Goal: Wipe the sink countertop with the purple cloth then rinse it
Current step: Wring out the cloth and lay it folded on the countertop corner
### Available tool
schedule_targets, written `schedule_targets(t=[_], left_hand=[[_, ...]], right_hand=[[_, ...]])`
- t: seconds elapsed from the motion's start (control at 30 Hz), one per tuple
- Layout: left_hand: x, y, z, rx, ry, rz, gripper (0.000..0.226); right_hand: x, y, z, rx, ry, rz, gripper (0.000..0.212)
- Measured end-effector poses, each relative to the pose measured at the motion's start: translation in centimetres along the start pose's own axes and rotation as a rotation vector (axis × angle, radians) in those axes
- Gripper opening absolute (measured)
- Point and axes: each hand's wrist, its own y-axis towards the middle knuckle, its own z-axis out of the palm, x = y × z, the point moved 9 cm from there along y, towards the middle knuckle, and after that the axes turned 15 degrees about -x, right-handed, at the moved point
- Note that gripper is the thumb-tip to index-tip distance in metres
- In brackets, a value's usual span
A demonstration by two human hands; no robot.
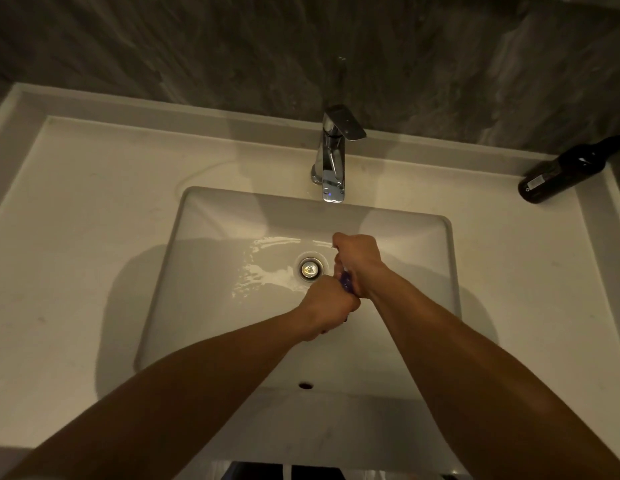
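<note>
Both my hands are clenched over the white sink basin (211, 306), just right of the drain (310, 269). My left hand (327, 306) and my right hand (358, 263) grip the purple cloth (346, 283) between them. Only a small twisted strip of the cloth shows between the fists; the rest is hidden inside them. Water glistens on the basin floor around the drain. The chrome faucet (331, 157) stands at the back of the basin, with no stream visible from its spout. The pale countertop (94, 220) surrounds the basin.
A dark bottle (564, 174) lies on its side at the back right corner of the counter. A grey stone wall (301, 46) rises behind the raised back ledge. An overflow hole (305, 385) sits in the basin's near wall.
</note>
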Motion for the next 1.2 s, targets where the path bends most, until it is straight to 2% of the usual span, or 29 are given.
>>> schedule_targets(t=[0.13, 0.23, 0.3, 0.37, 0.43, 0.53, 0.6, 0.73, 0.83, 0.93, 1.0, 1.1, 1.2], left_hand=[[0.6, 1.2, 0.3, -0.062, 0.245, 0.204, 0.029], [1.4, 1.5, 0.3, -0.074, 0.303, 0.228, 0.028], [1.6, 1.6, 0.0, -0.064, 0.219, 0.191, 0.018], [1.7, 1.5, -0.7, -0.049, 0.06, 0.125, 0.009], [1.8, 1.2, -1.7, -0.029, -0.092, 0.074, 0.019], [0.8, -0.2, -2.9, 0.033, -0.218, 0.105, 0.026], [0.6, -0.9, -3.6, 0.051, -0.298, 0.072, 0.026], [0.9, -2.1, -5.4, 0.06, -0.525, -0.005, 0.034], [1.6, -2.5, -7.2, 0.042, -0.658, -0.004, 0.047], [2.0, -3.1, -8.0, 0.091, -0.771, 0.017, 0.058], [2.1, -3.6, -8.5, 0.059, -0.795, 0.046, 0.054], [1.7, -4.7, -8.9, -0.006, -0.736, 0.129, 0.051], [1.5, -5.5, -9.5, -0.038, -0.789, 0.185, 0.052]], right_hand=[[-2.1, 1.1, 0.2, -0.041, -0.062, 0.021, 0.017], [-3.1, 0.7, 0.0, -0.023, -0.033, 0.078, 0.02], [-3.1, 0.2, 0.2, 0.029, 0.076, 0.119, 0.024], [-2.2, -0.3, 0.6, 0.124, 0.132, 0.082, 0.026], [-1.4, -1.0, 0.6, 0.23, 0.043, 0.011, 0.039], [-1.0, -1.8, -0.2, 0.354, -0.142, -0.078, 0.053], [-0.6, -1.9, -0.5, 0.386, -0.166, -0.157, 0.043], [0.9, -3.0, -1.0, 0.471, -0.069, -0.273, 0.007], [1.4, -3.7, -1.7, 0.529, -0.085, -0.317, 0.018], [2.2, -4.9, -1.9, 0.544, -0.174, -0.445, 0.021], [2.9, -5.9, -1.6, 0.552, -0.156, -0.492, 0.023], [3.4, -7.2, -0.6, 0.6, 0.001, -0.424, 0.024], [4.1, -7.5, -0.2, 0.496, -0.019, -0.482, 0.019]])
